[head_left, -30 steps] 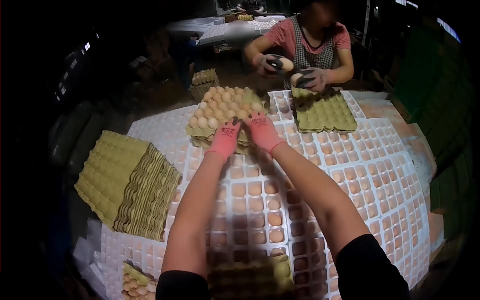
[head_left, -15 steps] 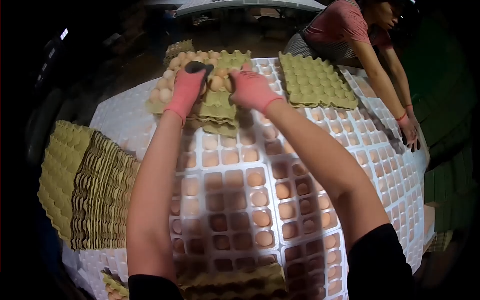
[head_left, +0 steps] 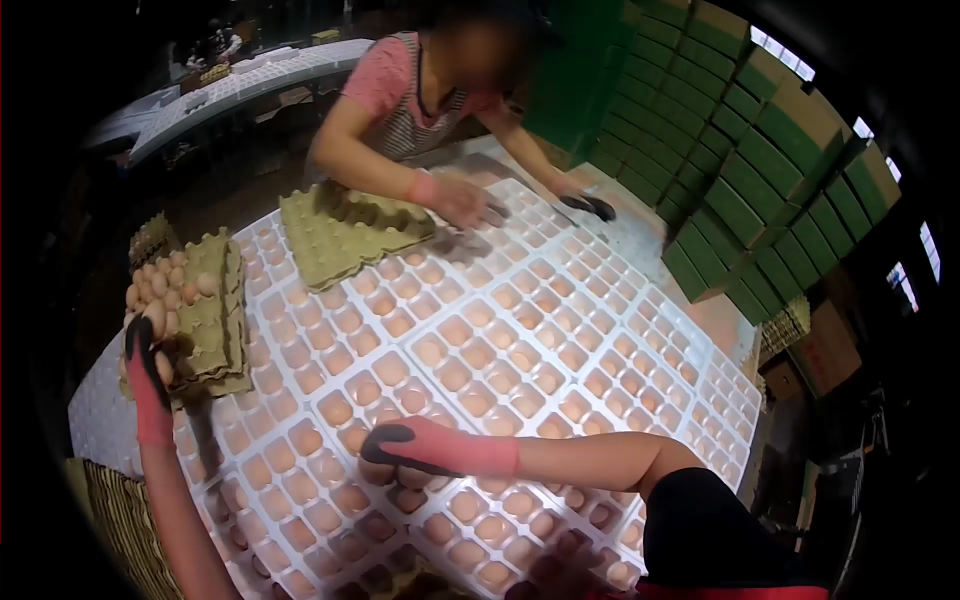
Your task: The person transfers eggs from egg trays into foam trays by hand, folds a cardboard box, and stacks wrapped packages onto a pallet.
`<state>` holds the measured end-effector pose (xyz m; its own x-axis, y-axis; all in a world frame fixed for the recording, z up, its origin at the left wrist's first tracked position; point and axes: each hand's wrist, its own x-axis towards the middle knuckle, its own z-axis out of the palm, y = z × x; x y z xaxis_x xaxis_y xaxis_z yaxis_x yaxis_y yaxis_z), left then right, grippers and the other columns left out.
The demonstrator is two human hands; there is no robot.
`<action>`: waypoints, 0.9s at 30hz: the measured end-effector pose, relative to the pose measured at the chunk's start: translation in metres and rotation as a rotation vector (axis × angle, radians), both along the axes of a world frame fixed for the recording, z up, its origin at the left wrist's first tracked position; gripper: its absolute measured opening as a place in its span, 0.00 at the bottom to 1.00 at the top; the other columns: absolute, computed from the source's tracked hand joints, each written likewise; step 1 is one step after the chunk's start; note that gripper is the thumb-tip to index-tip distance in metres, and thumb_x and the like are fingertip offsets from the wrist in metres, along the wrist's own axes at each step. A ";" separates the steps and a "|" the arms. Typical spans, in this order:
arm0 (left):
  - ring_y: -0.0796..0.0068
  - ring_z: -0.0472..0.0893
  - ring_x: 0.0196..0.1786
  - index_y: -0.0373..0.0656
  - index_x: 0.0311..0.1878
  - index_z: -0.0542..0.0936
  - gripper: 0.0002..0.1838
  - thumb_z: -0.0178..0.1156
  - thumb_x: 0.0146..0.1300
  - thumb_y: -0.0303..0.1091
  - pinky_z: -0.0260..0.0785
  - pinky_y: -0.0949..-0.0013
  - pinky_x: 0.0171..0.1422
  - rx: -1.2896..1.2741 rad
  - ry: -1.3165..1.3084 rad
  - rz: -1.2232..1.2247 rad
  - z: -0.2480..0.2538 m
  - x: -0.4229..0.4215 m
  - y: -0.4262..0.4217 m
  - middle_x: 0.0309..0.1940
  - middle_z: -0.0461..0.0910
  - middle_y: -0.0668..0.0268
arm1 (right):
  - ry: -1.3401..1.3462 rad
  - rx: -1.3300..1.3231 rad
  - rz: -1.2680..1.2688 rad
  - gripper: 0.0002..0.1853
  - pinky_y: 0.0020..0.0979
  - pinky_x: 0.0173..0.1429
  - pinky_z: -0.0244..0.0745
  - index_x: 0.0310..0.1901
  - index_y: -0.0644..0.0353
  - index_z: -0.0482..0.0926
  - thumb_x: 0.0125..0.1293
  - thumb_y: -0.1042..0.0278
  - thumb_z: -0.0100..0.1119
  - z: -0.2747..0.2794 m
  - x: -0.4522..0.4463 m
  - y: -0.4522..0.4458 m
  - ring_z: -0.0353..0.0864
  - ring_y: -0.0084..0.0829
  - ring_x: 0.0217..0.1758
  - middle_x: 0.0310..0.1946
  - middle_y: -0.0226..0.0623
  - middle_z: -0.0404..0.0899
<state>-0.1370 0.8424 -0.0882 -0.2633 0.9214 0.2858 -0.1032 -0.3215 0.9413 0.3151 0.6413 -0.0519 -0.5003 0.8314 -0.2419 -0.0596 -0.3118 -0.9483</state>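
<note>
Translucent plastic egg trays [head_left: 572, 382], many cells filled, set side by side. Green-and-brown cartons [head_left: 740, 180], stacked beyond. One co-worker [head_left: 395, 125], reaching over the trays. One pulp egg tray [head_left: 208, 335], stacked, partly filled, far left. Right hand [head_left: 425, 447], pink-gloved, curled low over plastic cells; left hand [head_left: 148, 375], well apart, fingers against pulp-tray eggs [head_left: 160, 285]; both grips unclear.

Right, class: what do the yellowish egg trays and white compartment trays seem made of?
Yellowish egg trays: probably moulded paper pulp, matte, judging by their dull, bumpy cups. White compartment trays: likely thin plastic, slightly glossy, since their ridges catch the light.
</note>
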 end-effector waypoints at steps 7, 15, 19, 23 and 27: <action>0.77 0.73 0.26 0.41 0.56 0.70 0.24 0.50 0.71 0.52 0.66 0.71 0.25 -0.642 -0.240 -0.486 0.038 0.168 -0.288 0.30 0.73 0.69 | -0.305 -0.034 -1.021 0.21 0.24 0.37 0.74 0.53 0.64 0.77 0.62 0.61 0.64 -0.053 0.263 -0.201 0.76 0.21 0.34 0.39 0.33 0.81; 0.70 0.79 0.40 0.42 0.55 0.75 0.25 0.44 0.74 0.54 0.73 0.68 0.39 -1.004 -0.499 -0.655 0.136 0.324 -0.435 0.39 0.79 0.62 | -1.363 0.225 -1.288 0.20 0.39 0.57 0.72 0.51 0.58 0.77 0.59 0.60 0.60 -0.037 0.481 -0.233 0.77 0.45 0.53 0.48 0.46 0.77; 0.64 0.79 0.48 0.39 0.59 0.73 0.24 0.47 0.73 0.49 0.74 0.63 0.47 -0.930 -0.677 -1.003 0.113 0.318 -0.444 0.47 0.79 0.57 | -1.442 0.184 -1.137 0.24 0.41 0.57 0.72 0.54 0.59 0.73 0.61 0.53 0.60 -0.049 0.527 -0.212 0.76 0.44 0.53 0.49 0.44 0.74; 0.74 0.73 0.27 0.41 0.51 0.72 0.25 0.48 0.70 0.56 0.66 0.70 0.28 -0.866 0.113 -0.738 0.108 0.373 -0.449 0.30 0.73 0.65 | -1.641 0.220 -1.035 0.23 0.44 0.57 0.69 0.54 0.57 0.72 0.63 0.51 0.58 -0.076 0.554 -0.188 0.70 0.42 0.57 0.50 0.42 0.71; 0.79 0.74 0.33 0.39 0.57 0.71 0.21 0.58 0.68 0.42 0.70 0.73 0.36 -0.786 0.291 -0.850 0.112 0.477 -0.433 0.36 0.74 0.67 | -1.490 0.416 -1.113 0.22 0.45 0.58 0.66 0.56 0.56 0.71 0.64 0.54 0.57 -0.083 0.558 -0.220 0.69 0.43 0.59 0.51 0.42 0.71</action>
<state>0.3400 0.4092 0.0236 0.4971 0.7186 -0.4863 0.2454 0.4211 0.8732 0.8731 0.4213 -0.1353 0.6226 0.6943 0.3610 0.7752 -0.4844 -0.4054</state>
